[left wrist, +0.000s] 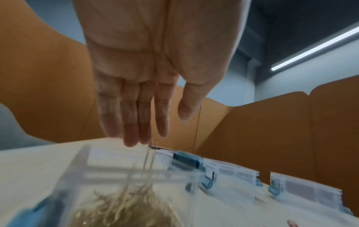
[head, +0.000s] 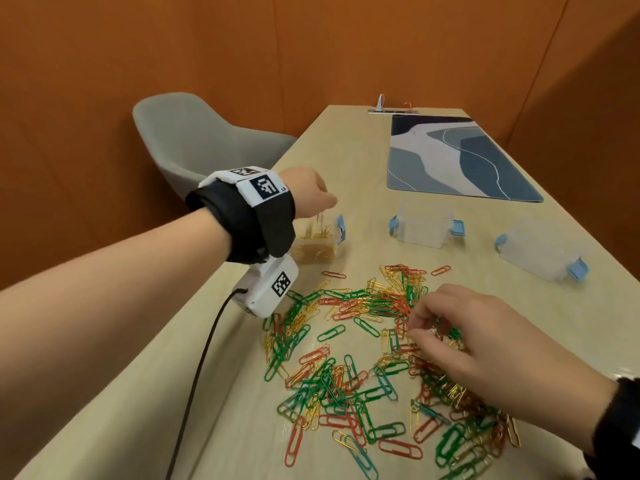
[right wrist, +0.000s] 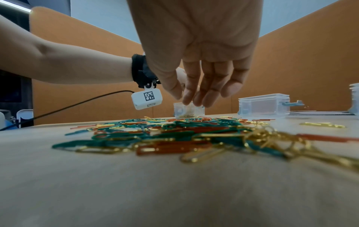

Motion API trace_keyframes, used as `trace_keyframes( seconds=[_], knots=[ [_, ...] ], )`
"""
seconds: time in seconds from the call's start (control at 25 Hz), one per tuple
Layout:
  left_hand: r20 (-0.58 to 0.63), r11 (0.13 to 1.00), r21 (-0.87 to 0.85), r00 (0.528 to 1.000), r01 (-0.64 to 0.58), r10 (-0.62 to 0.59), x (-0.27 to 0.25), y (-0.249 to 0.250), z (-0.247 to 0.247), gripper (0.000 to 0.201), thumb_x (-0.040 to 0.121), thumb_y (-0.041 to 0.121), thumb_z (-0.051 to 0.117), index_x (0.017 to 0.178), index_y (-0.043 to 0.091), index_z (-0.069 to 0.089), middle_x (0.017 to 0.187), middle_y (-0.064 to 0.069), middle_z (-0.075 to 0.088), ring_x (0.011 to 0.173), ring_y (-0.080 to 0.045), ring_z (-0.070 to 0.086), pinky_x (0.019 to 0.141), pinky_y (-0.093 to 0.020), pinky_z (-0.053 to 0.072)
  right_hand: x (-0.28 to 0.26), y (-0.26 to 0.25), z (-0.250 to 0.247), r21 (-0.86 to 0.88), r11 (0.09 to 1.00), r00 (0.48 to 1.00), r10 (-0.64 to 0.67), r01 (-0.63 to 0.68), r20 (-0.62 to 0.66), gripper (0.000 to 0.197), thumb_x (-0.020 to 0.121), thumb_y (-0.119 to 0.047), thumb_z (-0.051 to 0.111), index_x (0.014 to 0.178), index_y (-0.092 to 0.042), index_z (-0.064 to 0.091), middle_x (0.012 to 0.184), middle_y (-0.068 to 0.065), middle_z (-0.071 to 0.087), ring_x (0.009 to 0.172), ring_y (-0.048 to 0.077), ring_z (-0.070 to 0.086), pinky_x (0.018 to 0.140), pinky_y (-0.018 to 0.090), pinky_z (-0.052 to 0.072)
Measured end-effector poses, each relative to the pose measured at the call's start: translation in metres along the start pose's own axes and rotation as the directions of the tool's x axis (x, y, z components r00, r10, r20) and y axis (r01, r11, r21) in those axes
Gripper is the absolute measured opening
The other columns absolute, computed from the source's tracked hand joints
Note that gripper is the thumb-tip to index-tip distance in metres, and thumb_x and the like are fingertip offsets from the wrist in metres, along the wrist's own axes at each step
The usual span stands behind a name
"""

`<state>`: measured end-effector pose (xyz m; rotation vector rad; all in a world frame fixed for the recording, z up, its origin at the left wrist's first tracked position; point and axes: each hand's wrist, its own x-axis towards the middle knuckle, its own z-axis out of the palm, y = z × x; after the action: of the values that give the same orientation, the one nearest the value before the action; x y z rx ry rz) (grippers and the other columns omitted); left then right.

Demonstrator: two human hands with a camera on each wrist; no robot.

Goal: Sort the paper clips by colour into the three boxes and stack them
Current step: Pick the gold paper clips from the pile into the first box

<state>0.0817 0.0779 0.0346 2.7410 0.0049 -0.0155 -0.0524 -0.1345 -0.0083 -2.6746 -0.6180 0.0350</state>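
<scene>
Three boxes: three clear boxes with blue latches stood across the table beyond both hands; only the left box, directly beneath the left hand, held clips, all gold.
Left hand: the left hand hung over that open box with fingers straight and pointing down, gripping nothing; a blurred streak of gold clips fell from the fingertips toward the heap inside.
Right hand: the right hand hovered low over the mixed pile, its fingers curled together toward the thumb as if picking; whether a clip was pinched between them could not be told from any view.
Pile: red, green and gold clips lay scattered flat, pointing every way, beneath and to the left of the right hand, nearer the person than the boxes.
Key relation: the gold box lay ahead and well to the left of the right hand, on the left hand's side; judged from this, gold clips gathered by the right hand faced a cross-table carry or a hand-over.
Other boxes: the middle box and the right box stood ahead of the right hand, apparently holding nothing.
Progress: early, judging by how many clips remained loose; no stacking yet.
</scene>
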Motion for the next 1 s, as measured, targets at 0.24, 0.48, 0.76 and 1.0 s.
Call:
trace_keyframes(
  seconds=[0.24,0.48,0.76,1.0],
  knots=[
    [0.138,0.999,0.041,0.990,0.003,-0.009,-0.049,-0.028,-0.024,0.016,0.088,0.032,0.060,0.096,0.019,0.064,0.083,0.002,0.067,0.070,-0.011,0.062,0.057,-0.021,0.048,-0.006,0.011,-0.005,-0.140,0.979,0.983,0.163,-0.151,0.081,0.046,0.072,-0.075,0.036,0.097,-0.037,0.046,0.092,-0.017,0.047,0.083,0.002,0.047,0.076,0.021,0.042],
    [0.544,0.993,0.111,0.839,-0.047,-0.021,-0.098,-0.050,0.012,0.044,0.066,0.036,0.080,0.102,0.030,0.057,0.091,0.008,0.064,0.074,-0.005,0.058,0.073,-0.022,0.050,0.001,0.004,0.002,-0.061,0.998,0.971,-0.014,0.030,0.239,0.017,0.084,-0.047,0.058,0.095,-0.039,0.050,0.093,-0.017,0.049,0.077,-0.003,0.047,0.070,0.009,0.037],
    [0.219,0.937,0.183,0.941,-0.299,0.257,-0.083,-0.029,0.030,0.031,0.090,0.032,0.055,0.118,0.020,0.057,0.107,0.004,0.057,0.087,-0.010,0.052,0.077,-0.020,0.038,0.001,0.023,-0.003,-0.191,0.957,0.974,0.225,-0.220,0.005,0.030,0.088,-0.052,0.046,0.109,-0.031,0.051,0.097,-0.010,0.053,0.084,0.008,0.053,0.077,0.023,0.045],
    [0.346,0.885,0.177,0.869,-0.431,0.354,-0.075,-0.025,0.045,0.025,0.092,0.029,0.052,0.114,0.022,0.061,0.105,0.006,0.058,0.082,-0.004,0.050,0.078,-0.018,0.036,0.002,0.015,0.001,-0.085,0.995,0.969,0.068,-0.049,0.237,0.025,0.084,-0.051,0.054,0.105,-0.038,0.053,0.092,-0.019,0.046,0.077,-0.002,0.047,0.070,0.012,0.038]
  ],
)
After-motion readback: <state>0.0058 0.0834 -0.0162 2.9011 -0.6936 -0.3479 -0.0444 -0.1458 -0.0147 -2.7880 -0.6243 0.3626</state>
